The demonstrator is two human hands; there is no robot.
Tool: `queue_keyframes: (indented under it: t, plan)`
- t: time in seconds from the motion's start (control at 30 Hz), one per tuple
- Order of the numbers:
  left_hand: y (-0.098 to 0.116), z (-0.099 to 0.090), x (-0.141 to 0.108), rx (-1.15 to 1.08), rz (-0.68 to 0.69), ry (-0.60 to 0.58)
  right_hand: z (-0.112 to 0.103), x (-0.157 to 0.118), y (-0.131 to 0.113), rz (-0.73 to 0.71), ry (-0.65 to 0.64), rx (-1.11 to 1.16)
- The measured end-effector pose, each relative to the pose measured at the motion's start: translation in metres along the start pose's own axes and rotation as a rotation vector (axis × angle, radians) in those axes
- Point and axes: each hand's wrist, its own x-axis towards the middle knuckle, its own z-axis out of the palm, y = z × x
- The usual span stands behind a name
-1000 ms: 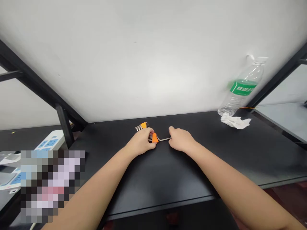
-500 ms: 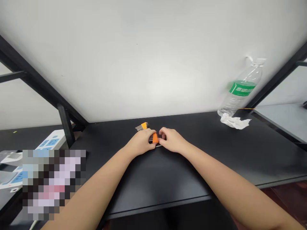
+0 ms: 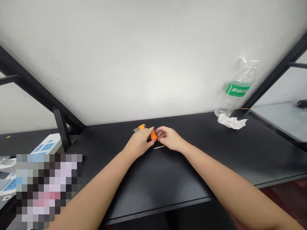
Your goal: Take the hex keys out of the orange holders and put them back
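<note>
My left hand (image 3: pixel 140 142) is closed around an orange hex key holder (image 3: pixel 153 135), thumb below and fingers above it. Dark metal key ends show at the holder's right side. There my right hand (image 3: pixel 170 138) curls in, its thumb and fingertips pinched on the end of a hex key (image 3: pixel 157 135); the fingers hide most of it. Below the right hand a loose silver hex key (image 3: pixel 158 147) lies on the black tabletop, partly covered by the hand. A second orange holder (image 3: pixel 142 126) with several hex keys lies just behind my left hand.
A clear plastic bottle with a green label (image 3: pixel 238 89) leans against the wall at the right, a crumpled white tissue (image 3: pixel 232 121) before it. White power strips (image 3: pixel 46 145) lie at the left beyond the black frame post (image 3: pixel 61 127). The tabletop's front edge (image 3: pixel 158 209) runs below my forearms.
My right hand has moved slightly left and in against the holder's end, its fingers more closed. More of the loose hex key shows on the table. The view has shifted slightly.
</note>
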Motion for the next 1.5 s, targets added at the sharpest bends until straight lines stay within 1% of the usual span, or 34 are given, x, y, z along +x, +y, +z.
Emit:
queue_keyframes:
  t: [0.1,0.2,0.3,0.43,0.5,0.57,0.6,0.67,0.77,0.83,0.9,0.97,1.03,1.1,1.2,1.3,1.37,1.4,1.5]
  plan:
    - [0.005,0.001,-0.001,0.048,-0.019,0.006,0.004,0.000,-0.002,-0.073,0.058,-0.135]
    - [0.009,0.000,-0.001,0.091,-0.027,0.018,0.003,-0.001,-0.005,-0.069,0.115,-0.286]
    - [0.008,0.000,-0.001,0.099,-0.022,0.037,-0.008,0.000,-0.008,-0.006,0.169,-0.393]
    - [0.002,0.001,-0.001,0.088,-0.026,0.022,-0.030,-0.001,-0.010,0.081,0.192,-0.526]
    - [-0.002,0.001,-0.001,0.083,-0.034,0.021,-0.040,-0.003,-0.009,0.130,0.151,-0.605]
    - [-0.005,0.001,-0.001,0.067,-0.053,0.034,-0.046,-0.007,-0.010,0.158,0.033,-0.672]
    - [-0.007,0.001,-0.002,0.054,-0.062,0.045,-0.047,-0.009,-0.011,0.144,-0.026,-0.698]
    - [-0.008,0.001,-0.002,0.028,-0.070,0.068,-0.045,-0.014,-0.015,0.069,-0.113,-0.735]
    - [-0.006,0.002,-0.003,0.000,-0.053,0.084,-0.034,-0.023,-0.021,-0.037,-0.197,-0.765]
    - [-0.004,0.003,-0.004,-0.015,-0.046,0.090,-0.025,-0.027,-0.024,-0.082,-0.239,-0.760]
    - [-0.002,0.004,-0.004,-0.032,-0.040,0.109,-0.019,-0.027,-0.025,-0.124,-0.214,-0.722]
    - [-0.001,0.005,-0.005,-0.054,-0.017,0.137,-0.016,-0.024,-0.023,-0.138,-0.120,-0.634]
    - [0.000,0.006,-0.006,-0.068,0.027,0.157,-0.014,-0.018,-0.019,-0.102,-0.006,-0.487]
    - [0.002,0.006,-0.006,-0.068,0.067,0.163,-0.012,-0.013,-0.015,-0.057,0.062,-0.307]
    - [0.005,0.004,-0.006,-0.059,0.092,0.163,-0.009,-0.008,-0.010,-0.022,0.054,-0.073]
    - [0.008,0.002,-0.007,-0.068,0.109,0.149,-0.006,-0.008,-0.009,0.004,-0.001,0.069]
    - [0.008,0.001,-0.007,-0.069,0.124,0.126,-0.005,-0.008,-0.009,0.018,-0.014,0.071]
    - [0.008,0.001,-0.007,-0.064,0.129,0.115,-0.005,-0.008,-0.010,0.024,-0.001,0.040]
    - [0.005,0.001,-0.006,-0.042,0.128,0.088,-0.013,-0.008,-0.013,0.055,0.056,-0.131]
